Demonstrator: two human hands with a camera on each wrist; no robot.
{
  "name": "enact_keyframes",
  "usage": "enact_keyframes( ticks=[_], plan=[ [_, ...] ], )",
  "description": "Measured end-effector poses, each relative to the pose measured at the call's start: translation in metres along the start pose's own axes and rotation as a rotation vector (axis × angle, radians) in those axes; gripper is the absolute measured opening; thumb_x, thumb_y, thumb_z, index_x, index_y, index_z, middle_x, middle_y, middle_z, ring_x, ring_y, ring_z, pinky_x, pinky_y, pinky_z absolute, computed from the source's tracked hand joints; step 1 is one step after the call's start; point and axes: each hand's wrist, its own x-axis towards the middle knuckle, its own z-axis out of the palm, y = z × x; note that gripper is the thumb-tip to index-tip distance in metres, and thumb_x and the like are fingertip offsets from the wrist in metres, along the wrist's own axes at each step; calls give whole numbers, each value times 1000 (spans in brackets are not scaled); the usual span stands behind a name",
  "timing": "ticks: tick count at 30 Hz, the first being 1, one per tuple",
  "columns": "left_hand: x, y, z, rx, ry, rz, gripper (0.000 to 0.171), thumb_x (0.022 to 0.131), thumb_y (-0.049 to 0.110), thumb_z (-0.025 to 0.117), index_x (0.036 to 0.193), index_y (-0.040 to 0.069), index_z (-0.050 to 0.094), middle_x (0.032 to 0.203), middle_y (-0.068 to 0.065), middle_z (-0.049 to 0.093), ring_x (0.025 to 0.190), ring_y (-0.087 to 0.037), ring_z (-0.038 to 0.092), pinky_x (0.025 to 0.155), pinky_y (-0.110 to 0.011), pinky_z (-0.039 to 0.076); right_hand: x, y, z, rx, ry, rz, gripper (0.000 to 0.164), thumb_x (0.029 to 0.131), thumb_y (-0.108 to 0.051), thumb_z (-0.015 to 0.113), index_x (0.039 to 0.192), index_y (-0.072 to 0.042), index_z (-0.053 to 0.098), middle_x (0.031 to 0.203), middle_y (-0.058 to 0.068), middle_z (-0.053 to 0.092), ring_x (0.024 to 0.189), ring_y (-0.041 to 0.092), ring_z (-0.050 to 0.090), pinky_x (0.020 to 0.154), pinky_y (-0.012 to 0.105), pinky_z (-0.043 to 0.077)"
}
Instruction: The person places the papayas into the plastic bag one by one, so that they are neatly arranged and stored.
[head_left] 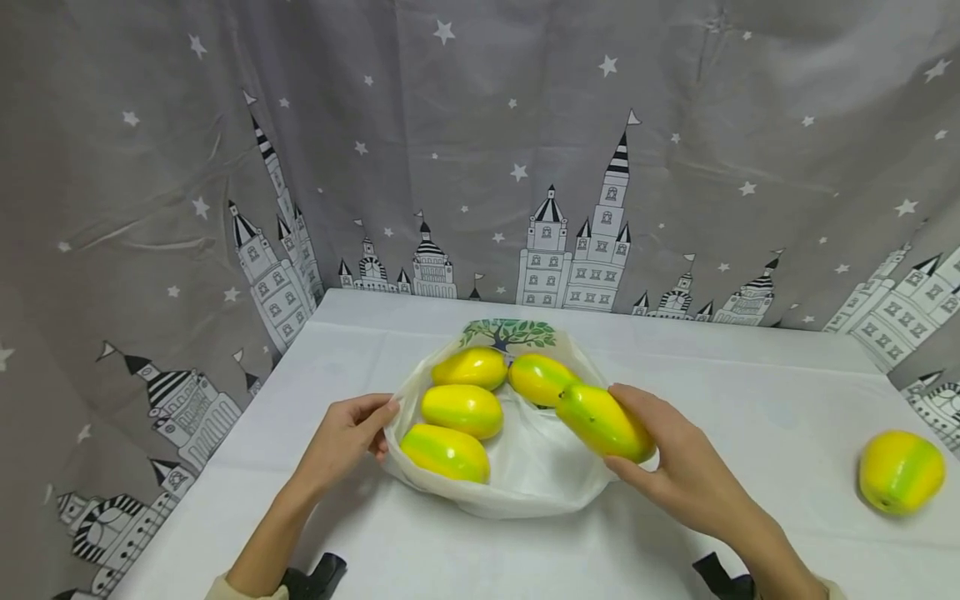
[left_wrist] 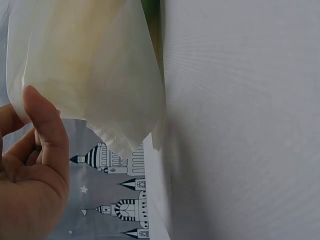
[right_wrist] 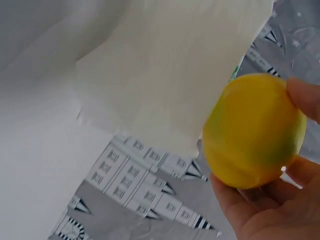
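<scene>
A white bag (head_left: 525,500) with a printed green tree lies with its mouth spread wide. Several glossy yellow papayas (head_left: 461,411) with green streaks rest inside it. My left hand (head_left: 345,442) pinches the bag's left rim between thumb and fingers; in the left wrist view the thin bag wall (left_wrist: 90,65) hangs beside the thumb. Over the bag's right side, my right hand (head_left: 678,471) grips another papaya (head_left: 603,422) between thumb and fingers, its far end overlapping one inside the bag. The right wrist view shows that papaya (right_wrist: 252,132) end-on, close to the bag wall (right_wrist: 150,80).
One more papaya (head_left: 900,472) sits on the white tabletop (head_left: 757,392) at the far right. Behind the table hangs a grey curtain (head_left: 465,108) printed with castles and stars. Black straps (head_left: 318,575) show at the wrists.
</scene>
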Motion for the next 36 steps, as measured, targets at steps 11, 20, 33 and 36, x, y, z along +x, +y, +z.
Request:
enact_keyframes(
  ticks=[11,20,33,36],
  plan=[
    [0,0,-1,12,5,7,38,102,19,57,126,-9,60,81,-13,61,61,-19,57,56,-26,54,33,-12,23,36,-14,4,69,80,-14,83,141,-6,51,133,8,54,117,26,54,97,47,49],
    [0,0,0,7,-1,0,38,102,19,57,126,-9,60,81,-13,62,61,-19,56,56,-27,54,46,-7,50,39,-67,-6,70,81,-12,82,140,2,47,136,17,54,123,34,52,102,51,44],
    [0,1,-1,4,-14,13,39,101,20,59,126,-9,60,83,-14,63,61,-19,57,56,-27,54,46,0,73,-76,-92,73,62,78,-14,84,132,1,57,125,18,52,113,33,50,98,48,45],
    [0,1,-1,1,-20,12,39,100,21,60,126,-9,60,83,-15,63,61,-19,57,56,-27,53,45,0,76,-93,-99,80,62,79,-15,84,133,1,57,122,18,52,110,33,50,95,46,45]
  ],
)
